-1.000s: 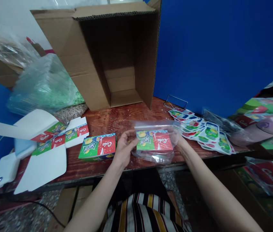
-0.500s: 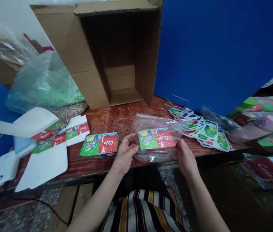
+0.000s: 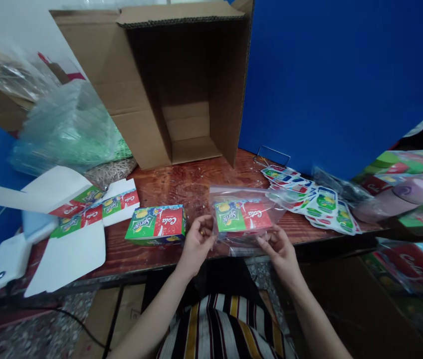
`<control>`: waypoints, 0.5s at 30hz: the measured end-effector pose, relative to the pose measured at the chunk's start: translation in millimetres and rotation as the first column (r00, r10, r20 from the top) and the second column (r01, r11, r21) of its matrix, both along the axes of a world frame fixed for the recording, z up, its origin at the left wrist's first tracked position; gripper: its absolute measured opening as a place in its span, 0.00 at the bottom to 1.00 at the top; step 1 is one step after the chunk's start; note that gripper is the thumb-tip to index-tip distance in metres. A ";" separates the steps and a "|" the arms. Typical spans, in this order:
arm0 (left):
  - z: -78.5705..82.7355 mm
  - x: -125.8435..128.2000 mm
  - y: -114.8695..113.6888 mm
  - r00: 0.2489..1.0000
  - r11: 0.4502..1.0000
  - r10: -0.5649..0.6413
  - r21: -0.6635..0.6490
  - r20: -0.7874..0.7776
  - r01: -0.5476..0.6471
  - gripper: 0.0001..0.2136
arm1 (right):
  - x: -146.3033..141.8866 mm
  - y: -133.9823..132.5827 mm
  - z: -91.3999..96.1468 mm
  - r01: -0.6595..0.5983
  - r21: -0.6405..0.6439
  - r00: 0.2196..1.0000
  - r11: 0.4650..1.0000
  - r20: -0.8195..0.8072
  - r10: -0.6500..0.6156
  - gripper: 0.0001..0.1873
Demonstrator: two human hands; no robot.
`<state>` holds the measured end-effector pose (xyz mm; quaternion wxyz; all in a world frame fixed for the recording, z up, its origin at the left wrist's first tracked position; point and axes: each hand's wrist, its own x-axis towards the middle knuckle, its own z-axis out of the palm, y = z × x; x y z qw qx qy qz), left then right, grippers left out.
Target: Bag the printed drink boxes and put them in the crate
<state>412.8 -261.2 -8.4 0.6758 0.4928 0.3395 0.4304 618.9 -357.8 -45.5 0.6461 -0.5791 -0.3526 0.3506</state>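
Note:
A clear plastic bag (image 3: 249,193) lies near the table's front edge with a green and red Sprite and Cola box (image 3: 242,216) inside it. My left hand (image 3: 198,244) pinches the bag's left side, fingers curled by the box's corner. At the lower right of the bag, my right hand (image 3: 279,250) has thumb and fingers closed on the plastic. Another Sprite and Cola box (image 3: 155,224) stands just left of my left hand, not touched by it.
A large open cardboard carton (image 3: 196,127) stands at the back. Unfolded printed cartons (image 3: 73,254) lie at left beside a white device (image 3: 7,264). Cut-out labels (image 3: 325,202) are piled at right, near a pinkish bottle (image 3: 394,199). Wrapped boxes (image 3: 413,269) sit far right.
My right hand has moved left and slightly down along the bag, from its right side to its lower edge. My left hand has shifted slightly down, still at the bag's left side.

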 end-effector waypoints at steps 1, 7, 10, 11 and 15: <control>-2.0 -0.1 -0.4 1.000 1.000 0.007 0.014 -0.019 -0.007 0.20 | 0.3 1.1 -4.3 -0.010 -0.002 0.999 1.000 0.035 0.010 0.23; -16.0 -3.7 1.6 0.986 0.992 0.021 0.129 -0.164 0.001 0.15 | 5.0 5.7 -14.2 -0.049 -0.048 0.967 0.998 0.249 0.059 0.15; -30.0 -4.6 8.5 0.970 0.984 0.027 0.177 -0.242 0.017 0.13 | 9.6 5.4 -14.6 0.013 -0.104 0.923 0.995 0.384 0.028 0.15; -36.0 -4.2 11.4 0.959 0.980 0.037 0.200 -0.280 0.021 0.13 | 11.5 5.2 -14.8 0.050 -0.139 0.897 0.989 0.441 0.017 0.17; -58.1 -1.0 19.4 0.899 0.960 0.092 0.277 -0.428 0.034 0.13 | 21.0 3.5 -15.5 0.165 -0.325 0.756 0.931 0.648 0.092 0.24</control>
